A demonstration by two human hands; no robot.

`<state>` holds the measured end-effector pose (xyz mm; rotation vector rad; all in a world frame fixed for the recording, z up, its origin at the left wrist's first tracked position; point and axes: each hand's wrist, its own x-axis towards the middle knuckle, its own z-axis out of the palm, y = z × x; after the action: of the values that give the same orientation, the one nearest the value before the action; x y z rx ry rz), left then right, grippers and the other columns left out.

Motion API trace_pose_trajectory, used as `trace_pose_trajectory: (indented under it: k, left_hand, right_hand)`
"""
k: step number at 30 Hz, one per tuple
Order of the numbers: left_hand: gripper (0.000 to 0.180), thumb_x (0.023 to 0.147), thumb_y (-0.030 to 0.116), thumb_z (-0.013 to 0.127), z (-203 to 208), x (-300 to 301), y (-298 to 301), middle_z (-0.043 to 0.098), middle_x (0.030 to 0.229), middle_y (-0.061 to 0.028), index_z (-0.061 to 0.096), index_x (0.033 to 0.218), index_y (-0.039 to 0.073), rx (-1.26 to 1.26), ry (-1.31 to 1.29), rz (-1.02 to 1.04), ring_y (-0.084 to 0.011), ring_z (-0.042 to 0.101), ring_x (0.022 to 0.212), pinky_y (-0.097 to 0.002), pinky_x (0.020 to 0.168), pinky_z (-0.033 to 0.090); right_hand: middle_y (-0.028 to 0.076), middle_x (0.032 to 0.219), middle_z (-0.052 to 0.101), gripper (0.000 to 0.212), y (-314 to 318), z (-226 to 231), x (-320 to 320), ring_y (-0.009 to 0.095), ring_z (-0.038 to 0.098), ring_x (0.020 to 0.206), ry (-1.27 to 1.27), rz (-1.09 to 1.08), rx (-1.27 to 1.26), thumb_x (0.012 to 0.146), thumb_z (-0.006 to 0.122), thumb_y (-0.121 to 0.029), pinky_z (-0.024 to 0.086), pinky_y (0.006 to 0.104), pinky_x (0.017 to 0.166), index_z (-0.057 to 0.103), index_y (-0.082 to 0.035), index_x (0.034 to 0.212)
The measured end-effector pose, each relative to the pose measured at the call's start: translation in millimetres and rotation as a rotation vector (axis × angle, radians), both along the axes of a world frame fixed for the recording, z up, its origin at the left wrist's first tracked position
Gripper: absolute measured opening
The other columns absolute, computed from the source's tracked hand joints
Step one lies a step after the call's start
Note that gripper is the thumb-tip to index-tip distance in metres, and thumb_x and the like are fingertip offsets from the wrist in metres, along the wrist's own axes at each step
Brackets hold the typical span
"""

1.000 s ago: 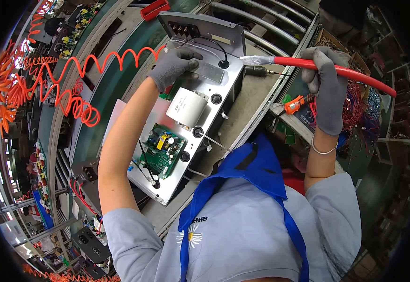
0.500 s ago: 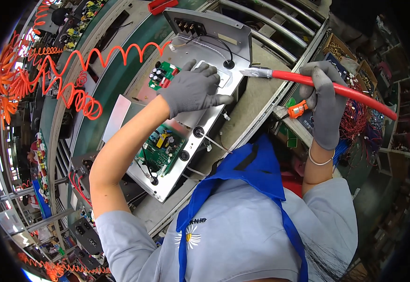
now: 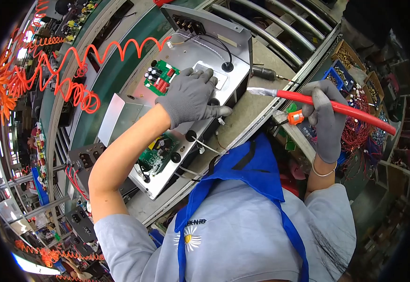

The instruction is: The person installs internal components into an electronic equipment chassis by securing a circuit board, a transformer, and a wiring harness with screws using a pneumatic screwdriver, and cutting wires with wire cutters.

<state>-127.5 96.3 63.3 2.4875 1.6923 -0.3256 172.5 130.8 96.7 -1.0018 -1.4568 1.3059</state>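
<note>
My left hand (image 3: 188, 98), in a grey glove, lies spread over an open metal chassis (image 3: 191, 54), palm down and thumb out to the right. Under and beside its fingertips is a pale rectangular patch (image 3: 222, 79). A small green circuit board (image 3: 161, 77) sits left of the fingers; a larger one (image 3: 162, 150) is partly hidden by my forearm. My right hand (image 3: 328, 122), gloved too, is closed round a long red-handled brush (image 3: 293, 96). The brush's flat, whitish end points left, just off the chassis's right edge. White cables (image 3: 208, 146) hang from the near side.
A grey power screwdriver (image 3: 265, 73) lies beyond the brush. Metal rollers (image 3: 280, 35) run at the back. Right of the bench stand parts bins (image 3: 348, 55), red wires (image 3: 355, 122) and an orange tool (image 3: 295, 117). Coiled orange hoses (image 3: 120, 50) stretch across the left.
The brush end has moved away from the chassis, nearer to me and slightly right. The chassis appears slightly shifted left and turned. The grey screwdriver has come into sight behind the brush.
</note>
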Motion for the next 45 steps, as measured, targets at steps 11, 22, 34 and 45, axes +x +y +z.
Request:
trace_pose_trajectory:
  k: [11, 22, 34, 45]
  left_hand:
    - [0.099, 0.076, 0.078, 0.052, 1, 2, -4, 0.049, 0.138, -0.0246, 0.05, 0.131, -0.004, 0.036, -0.022, 0.017, -0.0366, 0.051, 0.125, -0.0452, 0.109, 0.035]
    - [0.102, 0.073, 0.08, 0.052, -2, 12, -6, 0.047, 0.14, -0.0231, 0.051, 0.131, -0.004, 0.026, 0.011, 0.097, -0.0346, 0.049, 0.128, -0.0419, 0.109, 0.034]
    - [0.1, 0.073, 0.08, 0.052, -1, 12, -9, 0.046, 0.142, -0.0195, 0.052, 0.131, -0.001, 0.019, -0.004, 0.092, -0.0323, 0.051, 0.125, -0.0418, 0.108, 0.036]
    - [0.098, 0.067, 0.073, 0.064, -4, 15, -10, 0.046, 0.142, -0.0212, 0.052, 0.129, -0.002, 0.0, -0.032, 0.156, -0.0312, 0.047, 0.13, -0.0395, 0.108, 0.035]
  right_hand:
    - [0.003, 0.063, 0.057, 0.018, 22, -7, 5, 0.005, 0.049, 0.051, -0.075, 0.074, -0.058, 0.088, 0.051, -0.012, 0.036, 0.0199, 0.045, 0.062, 0.002, 0.084]
    - [0.002, 0.068, 0.058, 0.019, 47, -13, -1, 0.004, 0.048, 0.054, -0.159, 0.135, -0.101, 0.088, 0.051, -0.011, 0.037, 0.0211, 0.049, 0.062, 0.003, 0.083]
    - [0.003, 0.067, 0.057, 0.019, 56, -11, -4, 0.005, 0.046, 0.051, -0.193, 0.149, -0.127, 0.086, 0.05, -0.011, 0.035, 0.0221, 0.047, 0.063, 0.003, 0.082]
    - [0.003, 0.068, 0.057, 0.02, 61, -16, -2, 0.005, 0.048, 0.052, -0.21, 0.155, -0.123, 0.086, 0.05, -0.011, 0.036, 0.0224, 0.048, 0.063, 0.003, 0.082]
